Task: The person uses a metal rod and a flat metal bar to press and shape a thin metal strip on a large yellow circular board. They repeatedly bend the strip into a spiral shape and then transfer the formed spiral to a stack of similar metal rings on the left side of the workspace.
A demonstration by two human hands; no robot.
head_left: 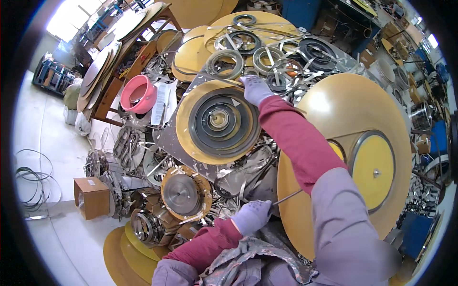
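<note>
My left hand (253,217), in a pale glove, is closed around a thin grey rod or strip (288,196) that runs up to the right behind my right forearm. My right hand (256,89), gloved too, reaches far forward. Its fingers are pressed together at a narrow dark metal strip (222,81) along the far edge of a tan disc (183,121). On that disc lies a stack of dark rings (200,112) around a central hub. To the right stands a large tan disc (334,100) bearing a yellow wheel (374,167) with a bolt in its middle.
Coiled metal rings (224,64) and loose strip offcuts crowd the bench's far side. A pink bucket (138,94) stands left, beside a paper sheet (163,102). A smaller grey disc (181,194) sits nearer me. A cardboard box (91,198) and wire coils lie to the left.
</note>
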